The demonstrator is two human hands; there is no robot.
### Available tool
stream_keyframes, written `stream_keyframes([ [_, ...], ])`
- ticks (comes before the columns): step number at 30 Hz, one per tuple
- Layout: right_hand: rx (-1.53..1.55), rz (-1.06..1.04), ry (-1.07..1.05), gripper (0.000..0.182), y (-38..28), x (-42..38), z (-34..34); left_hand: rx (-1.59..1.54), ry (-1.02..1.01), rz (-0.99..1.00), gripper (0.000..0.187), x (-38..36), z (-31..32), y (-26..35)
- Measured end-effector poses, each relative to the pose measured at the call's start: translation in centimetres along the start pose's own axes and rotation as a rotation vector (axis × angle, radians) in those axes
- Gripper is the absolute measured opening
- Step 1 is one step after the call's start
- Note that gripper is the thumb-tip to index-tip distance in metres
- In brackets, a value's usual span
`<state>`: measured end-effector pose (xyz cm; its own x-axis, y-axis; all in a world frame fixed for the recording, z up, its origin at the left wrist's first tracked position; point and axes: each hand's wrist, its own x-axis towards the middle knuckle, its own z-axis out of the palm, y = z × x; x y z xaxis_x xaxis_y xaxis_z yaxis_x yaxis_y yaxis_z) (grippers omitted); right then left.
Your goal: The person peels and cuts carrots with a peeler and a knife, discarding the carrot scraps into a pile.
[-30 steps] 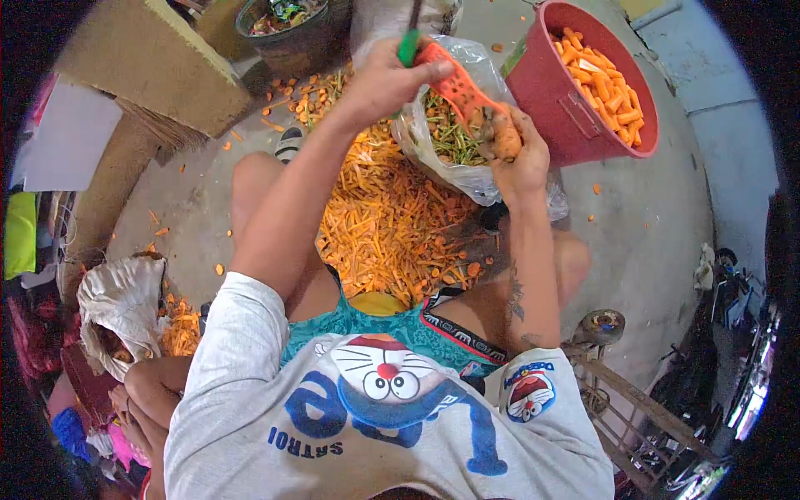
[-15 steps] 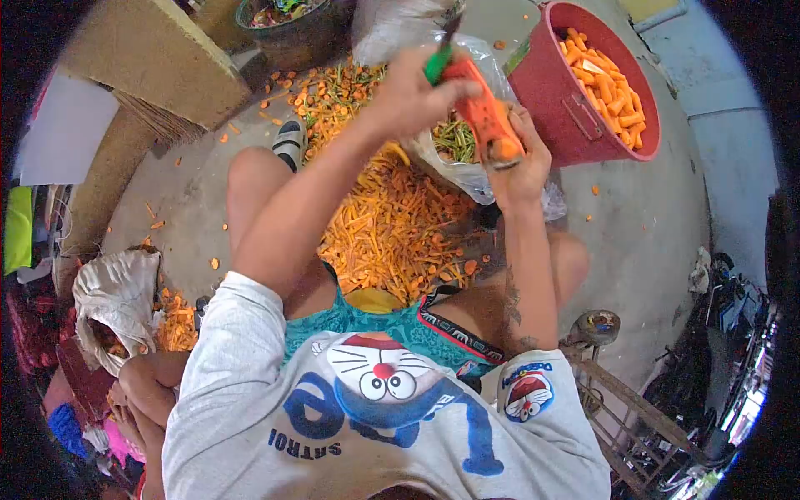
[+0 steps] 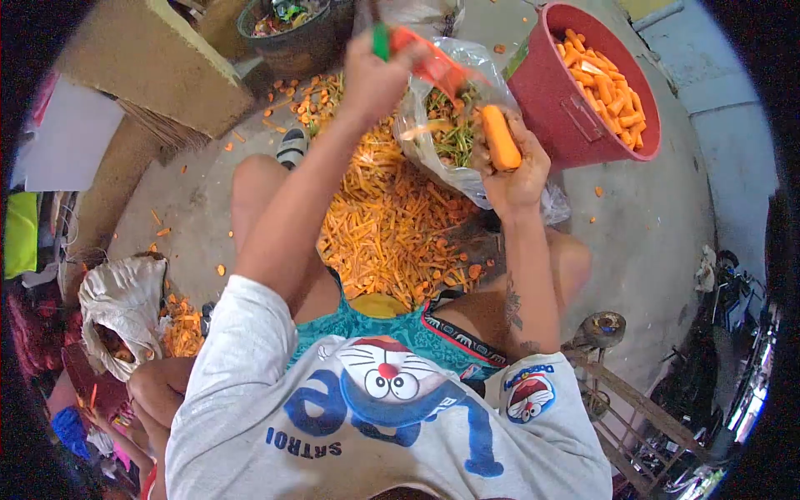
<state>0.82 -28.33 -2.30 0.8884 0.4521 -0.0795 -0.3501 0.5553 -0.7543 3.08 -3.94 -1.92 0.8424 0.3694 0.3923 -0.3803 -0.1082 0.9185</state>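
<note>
An orange carrot with a smooth, bright surface is gripped in my left hand, over the edge of a clear plastic bag with green stem trimmings in it. Up and to the left, my right hand is wrapped round an orange-red peeler, blurred by motion. A green part shows by that hand. The peeler is apart from the carrot. A blurred orange strip hangs over the bag. Below, a large heap of carrot peelings covers the floor between my legs.
A red tub of peeled carrots stands at the upper right. A dark bin is at the top. At the left are a white sack and another person's arm and leg. A metal frame stands at the lower right.
My right hand has moved the peeler up and left, off the carrot. The carrot is now uncovered in my left hand. The other person's hand has shifted at the lower left.
</note>
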Motion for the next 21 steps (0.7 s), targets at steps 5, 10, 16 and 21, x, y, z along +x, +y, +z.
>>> stream_keyframes([
  [5,-0.01,-0.099,0.209,0.033,0.1,-0.7,3.2,0.103,-0.215,0.069,0.015,-2.6,1.5,4.0],
  [10,0.214,0.064,-0.136,0.035,-0.2,0.0,0.1,-0.002,-0.018,-0.004,0.011,-0.5,0.0,0.5],
  [16,-0.049,-0.124,0.054,0.035,0.7,-0.7,2.8,0.031,-0.074,0.037,0.014,-0.3,0.0,1.6],
  [21,0.272,0.094,-0.136,0.036,0.4,-0.2,0.5,0.074,-0.164,0.074,0.015,-3.6,1.5,2.6],
])
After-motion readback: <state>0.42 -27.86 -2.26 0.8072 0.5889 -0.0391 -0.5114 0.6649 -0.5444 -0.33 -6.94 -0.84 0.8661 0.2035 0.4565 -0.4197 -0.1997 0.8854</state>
